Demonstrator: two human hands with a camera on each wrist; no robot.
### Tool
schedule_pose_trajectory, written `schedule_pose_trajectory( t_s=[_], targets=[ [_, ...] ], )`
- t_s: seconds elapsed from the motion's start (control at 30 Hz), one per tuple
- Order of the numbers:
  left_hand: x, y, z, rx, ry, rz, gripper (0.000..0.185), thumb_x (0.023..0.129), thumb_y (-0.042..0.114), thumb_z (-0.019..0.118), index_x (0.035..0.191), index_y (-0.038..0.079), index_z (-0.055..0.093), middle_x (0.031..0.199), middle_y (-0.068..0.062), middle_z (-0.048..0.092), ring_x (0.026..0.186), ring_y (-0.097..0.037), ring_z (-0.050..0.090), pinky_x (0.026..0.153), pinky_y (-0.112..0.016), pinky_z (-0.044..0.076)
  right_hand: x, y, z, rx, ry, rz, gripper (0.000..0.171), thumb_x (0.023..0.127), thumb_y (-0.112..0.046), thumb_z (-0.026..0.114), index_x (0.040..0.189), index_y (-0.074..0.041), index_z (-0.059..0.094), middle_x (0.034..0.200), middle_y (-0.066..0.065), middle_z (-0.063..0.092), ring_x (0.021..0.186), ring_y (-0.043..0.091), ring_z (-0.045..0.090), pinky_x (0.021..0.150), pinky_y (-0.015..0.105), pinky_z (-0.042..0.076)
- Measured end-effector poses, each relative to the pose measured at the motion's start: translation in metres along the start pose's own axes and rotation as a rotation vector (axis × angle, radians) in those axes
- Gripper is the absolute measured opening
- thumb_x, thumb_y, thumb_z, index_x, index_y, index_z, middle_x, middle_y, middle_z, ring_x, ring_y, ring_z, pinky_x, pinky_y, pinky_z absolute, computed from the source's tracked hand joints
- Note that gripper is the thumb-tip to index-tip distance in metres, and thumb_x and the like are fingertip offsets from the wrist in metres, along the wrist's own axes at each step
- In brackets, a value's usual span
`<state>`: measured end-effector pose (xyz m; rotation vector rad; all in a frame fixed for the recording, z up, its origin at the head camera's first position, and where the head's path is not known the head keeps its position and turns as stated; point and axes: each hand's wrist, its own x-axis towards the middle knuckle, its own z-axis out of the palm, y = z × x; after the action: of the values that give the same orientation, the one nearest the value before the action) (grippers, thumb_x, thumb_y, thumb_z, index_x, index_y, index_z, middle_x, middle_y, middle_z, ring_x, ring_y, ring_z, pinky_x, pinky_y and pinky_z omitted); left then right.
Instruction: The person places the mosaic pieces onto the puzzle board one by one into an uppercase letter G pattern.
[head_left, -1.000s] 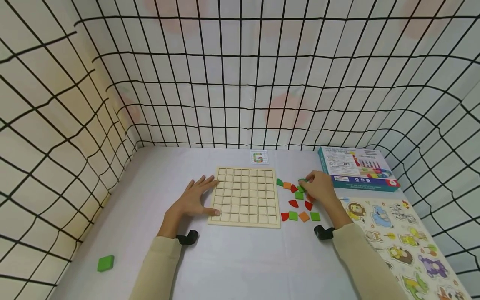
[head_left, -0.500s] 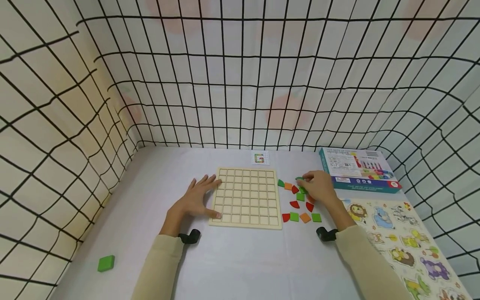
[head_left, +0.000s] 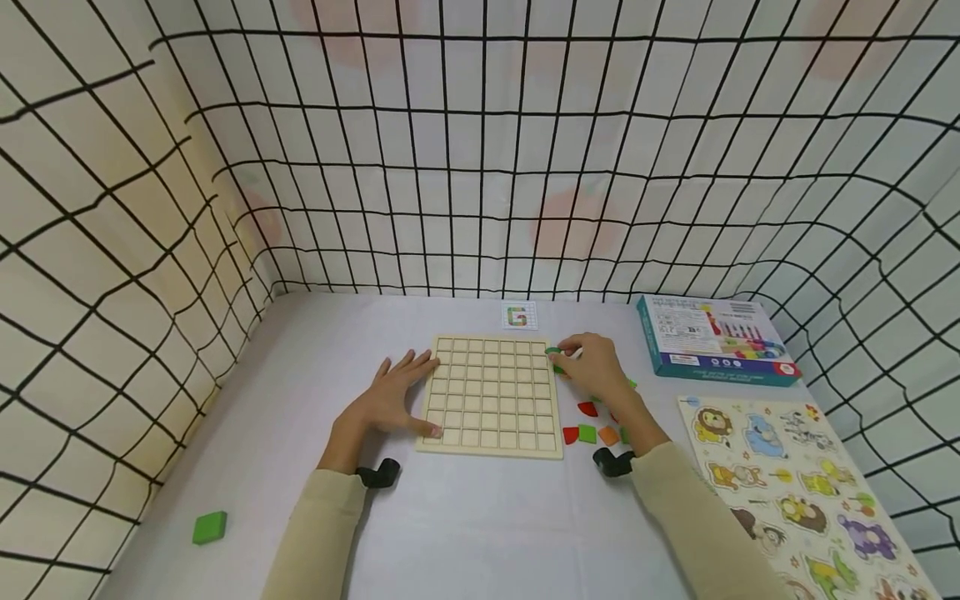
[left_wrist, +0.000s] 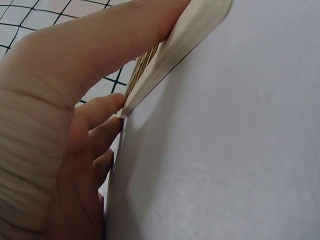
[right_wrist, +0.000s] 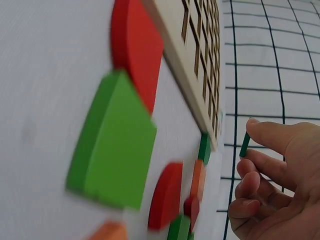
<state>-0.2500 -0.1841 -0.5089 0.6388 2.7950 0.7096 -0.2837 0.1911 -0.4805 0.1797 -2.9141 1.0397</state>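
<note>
My right hand point(head_left: 594, 367) pinches a thin green piece point(right_wrist: 245, 144) between thumb and forefinger, raised off the table by the right edge of a wooden grid board point(head_left: 491, 396). Its exact shape is hard to tell edge-on. The left hand point(head_left: 390, 403) lies with fingers spread at the board's left side, thumb and fingertips touching the rim. Below and beside the right hand are loose flat pieces: a red quarter-round piece point(head_left: 587, 409), a green square point(head_left: 587, 434) and an orange square point(head_left: 608, 436). Several others are partly hidden by the right hand and forearm.
A small card point(head_left: 519, 315) with a coloured G pattern lies behind the board. A printed box point(head_left: 723, 340) sits at the back right, with an animal picture sheet point(head_left: 806, 479) in front. A green block point(head_left: 210, 527) lies far left. Black netting surrounds the table.
Carrying the green piece, my right hand has moved left from the loose pieces to the board's upper right edge. My left hand stays at the board's left side.
</note>
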Motion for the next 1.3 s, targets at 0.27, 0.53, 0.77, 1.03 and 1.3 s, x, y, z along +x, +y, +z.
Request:
schedule_pose_trajectory(
  t_s=[0.27,0.53,0.77,1.03,1.3],
  targets=[
    [-0.002,-0.002,0.000,-0.013,0.011,-0.006,0.125,0.061,0.067,0.088,0.163,0.018,0.033,0.173,-0.005,0.022,0.162,-0.034,0.011,0.129,-0.062,0.001,0.008,-0.026,0.032,0.083,-0.030,-0.047,0.035,0.095,-0.035,0.076,0.114,-0.006,0.077,0.106,0.010,0.071,0.082,0.021,0.063,0.066,0.028,0.051],
    [-0.001,-0.004,0.002,-0.018,0.022,0.012,0.124,0.061,0.069,0.087,0.162,0.020,0.035,0.173,-0.006,0.022,0.161,-0.035,0.012,0.128,-0.063,0.001,0.017,-0.056,0.058,0.136,-0.091,-0.127,0.034,0.095,-0.033,0.076,0.115,-0.006,0.077,0.107,0.010,0.072,0.087,0.021,0.064,0.068,0.030,0.053],
    [-0.001,-0.003,0.005,0.037,-0.025,-0.002,0.122,0.065,0.072,0.083,0.164,0.027,0.028,0.174,-0.004,0.014,0.162,-0.033,0.006,0.129,-0.062,-0.001,0.022,-0.075,0.081,0.131,-0.121,-0.147,0.036,0.095,-0.032,0.076,0.118,-0.005,0.076,0.108,0.007,0.072,0.090,0.018,0.064,0.079,0.035,0.057],
    [0.000,0.000,0.005,0.053,-0.016,-0.002,0.124,0.065,0.073,0.083,0.165,0.027,0.026,0.175,-0.002,0.014,0.162,-0.030,0.007,0.129,-0.061,-0.001,0.031,-0.081,0.101,0.126,-0.134,-0.172,0.034,0.095,-0.031,0.076,0.119,-0.007,0.076,0.099,0.001,0.072,0.087,0.015,0.063,0.078,0.033,0.056],
    [-0.001,-0.001,0.001,0.056,-0.005,0.010,0.125,0.065,0.071,0.084,0.165,0.025,0.025,0.174,-0.003,0.015,0.162,-0.031,0.008,0.129,-0.062,0.000,0.038,-0.084,0.109,0.071,-0.176,-0.163,0.031,0.097,-0.036,0.073,0.120,-0.017,0.076,0.095,-0.004,0.068,0.077,0.013,0.061,0.067,0.030,0.052]
  ],
)
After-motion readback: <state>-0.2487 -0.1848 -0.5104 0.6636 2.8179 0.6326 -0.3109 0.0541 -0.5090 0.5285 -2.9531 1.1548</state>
